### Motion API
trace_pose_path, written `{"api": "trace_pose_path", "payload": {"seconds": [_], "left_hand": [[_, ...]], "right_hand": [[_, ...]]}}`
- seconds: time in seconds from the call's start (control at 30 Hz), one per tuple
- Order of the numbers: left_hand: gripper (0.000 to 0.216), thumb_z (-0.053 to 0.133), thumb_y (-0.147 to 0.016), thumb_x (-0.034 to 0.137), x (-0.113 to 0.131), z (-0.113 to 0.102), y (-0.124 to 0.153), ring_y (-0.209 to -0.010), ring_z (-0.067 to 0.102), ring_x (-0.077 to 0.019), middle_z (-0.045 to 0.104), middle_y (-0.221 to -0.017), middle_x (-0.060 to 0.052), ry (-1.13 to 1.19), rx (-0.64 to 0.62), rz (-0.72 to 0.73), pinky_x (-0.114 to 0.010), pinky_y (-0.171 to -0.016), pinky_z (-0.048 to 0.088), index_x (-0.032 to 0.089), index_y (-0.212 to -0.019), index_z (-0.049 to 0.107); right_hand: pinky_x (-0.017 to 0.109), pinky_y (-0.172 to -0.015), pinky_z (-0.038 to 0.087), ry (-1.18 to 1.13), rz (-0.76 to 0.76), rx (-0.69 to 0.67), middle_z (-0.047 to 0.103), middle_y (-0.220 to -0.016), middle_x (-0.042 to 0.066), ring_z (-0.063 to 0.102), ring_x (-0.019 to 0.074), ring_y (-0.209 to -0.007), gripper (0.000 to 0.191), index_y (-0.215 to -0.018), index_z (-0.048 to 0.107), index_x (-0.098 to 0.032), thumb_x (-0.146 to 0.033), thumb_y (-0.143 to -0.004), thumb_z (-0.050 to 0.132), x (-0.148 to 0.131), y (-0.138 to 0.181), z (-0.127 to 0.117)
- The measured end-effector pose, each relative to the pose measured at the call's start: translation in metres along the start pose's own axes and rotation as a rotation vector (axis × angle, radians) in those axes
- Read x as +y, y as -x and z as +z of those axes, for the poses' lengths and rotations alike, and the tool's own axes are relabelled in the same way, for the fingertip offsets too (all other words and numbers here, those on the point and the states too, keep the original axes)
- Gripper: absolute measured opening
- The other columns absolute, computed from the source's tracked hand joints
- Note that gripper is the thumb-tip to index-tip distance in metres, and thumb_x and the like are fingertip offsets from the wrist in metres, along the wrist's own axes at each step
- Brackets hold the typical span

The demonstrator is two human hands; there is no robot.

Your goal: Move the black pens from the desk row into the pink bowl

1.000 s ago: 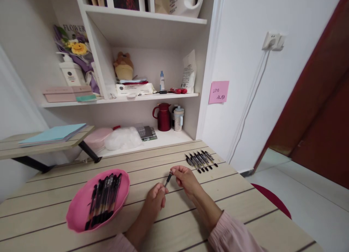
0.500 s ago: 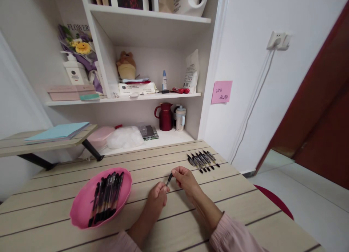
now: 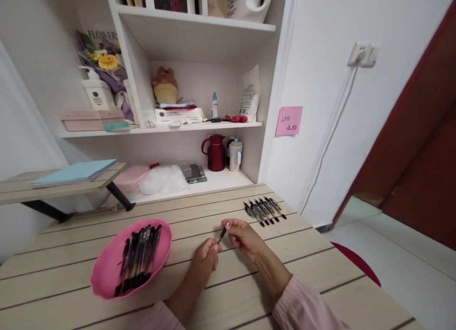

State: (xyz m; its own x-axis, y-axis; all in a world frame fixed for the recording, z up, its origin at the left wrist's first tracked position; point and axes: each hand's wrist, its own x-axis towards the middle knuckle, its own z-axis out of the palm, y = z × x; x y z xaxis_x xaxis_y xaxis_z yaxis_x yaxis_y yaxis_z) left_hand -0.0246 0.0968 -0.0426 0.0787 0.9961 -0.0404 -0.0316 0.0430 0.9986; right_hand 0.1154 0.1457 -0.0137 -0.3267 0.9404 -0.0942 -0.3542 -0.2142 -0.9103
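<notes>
Hardly anything has moved since half a second ago: both hands stay at the same pen over the middle of the table (image 3: 320,273), and the pink bowl and the laid-out pens lie where they did.

Near the table's left front corner sits the pink bowl (image 3: 103,287). It holds a bundle of black pens (image 3: 138,258) lying side by side, their long axes running from the near rim up toward the far rim.

To the right of the bowl, the left hand (image 3: 205,259) is curled into a loose fist, its fingertips pinching the near end of the pen (image 3: 222,234). The pen is short and dark. Its long axis slants from near-left to far-right, with the near end at the left hand and the far end pointing up toward the table's far edge. The right hand (image 3: 244,236) grips that far end between thumb and forefinger, where a small pale speck shows. Whether the pen touches the table cannot be told.

Further right, close to the far right corner, a row of pens (image 3: 264,210) lies flat, parallel and close together, all slanting from far-left to near-right.

On the shelf (image 3: 199,126) behind, the bouquet (image 3: 103,59) wrapper reads "FLOWERS". The sticky note (image 3: 289,121) on the wall to the right reads "250" above handwriting too small to make out.
</notes>
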Motion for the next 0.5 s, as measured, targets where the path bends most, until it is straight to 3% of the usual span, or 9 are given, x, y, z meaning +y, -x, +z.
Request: {"api": "trace_pose_path", "payload": {"seconds": [0.13,0.3,0.43,0.5], "left_hand": [[0.023,0.051,-0.074,0.041,-0.0010,-0.0007,-0.0005,-0.030,0.017,-0.0047,0.037,-0.035,0.010,-0.014,-0.003,-0.010,-0.021,-0.037,0.010,0.018,-0.073,0.052],[0.023,0.050,-0.075,0.041,-0.0026,-0.0006,-0.0014,-0.031,0.018,-0.0048,0.037,-0.034,0.010,-0.024,-0.003,0.009,-0.021,-0.037,0.010,0.019,-0.073,0.051],[0.022,0.047,-0.076,0.040,-0.0040,-0.0004,-0.0022,-0.032,0.017,-0.0050,0.036,-0.034,0.010,-0.040,-0.011,0.020,-0.021,-0.038,0.010,0.019,-0.073,0.050],[0.023,0.047,-0.076,0.041,-0.0040,-0.0006,-0.0020,-0.032,0.017,-0.0049,0.036,-0.034,0.010,-0.040,-0.014,0.013,-0.021,-0.038,0.010,0.018,-0.073,0.050]], "right_hand": [[0.018,-0.036,0.010,0.027,-0.014,0.063,0.040,-0.036,-0.009,0.024,0.0022,-0.034,0.034,-0.063,0.052,-0.016,-0.039,-0.054,0.075,0.0007,0.0001,-0.0014],[0.018,-0.037,0.011,0.009,0.010,-0.043,0.050,-0.046,-0.006,0.030,0.0026,-0.036,0.034,-0.076,0.058,-0.014,-0.038,-0.056,0.074,-0.0002,0.0012,-0.0005],[0.018,-0.037,0.009,0.044,-0.023,0.049,0.041,-0.037,-0.009,0.025,0.0019,-0.033,0.032,-0.063,0.053,-0.015,-0.038,-0.057,0.073,0.0006,0.0011,0.0003],[0.018,-0.037,0.010,0.047,-0.023,0.041,0.046,-0.041,-0.008,0.028,0.0023,-0.034,0.032,-0.067,0.054,-0.015,-0.038,-0.057,0.073,0.0007,0.0006,-0.0003]]}}
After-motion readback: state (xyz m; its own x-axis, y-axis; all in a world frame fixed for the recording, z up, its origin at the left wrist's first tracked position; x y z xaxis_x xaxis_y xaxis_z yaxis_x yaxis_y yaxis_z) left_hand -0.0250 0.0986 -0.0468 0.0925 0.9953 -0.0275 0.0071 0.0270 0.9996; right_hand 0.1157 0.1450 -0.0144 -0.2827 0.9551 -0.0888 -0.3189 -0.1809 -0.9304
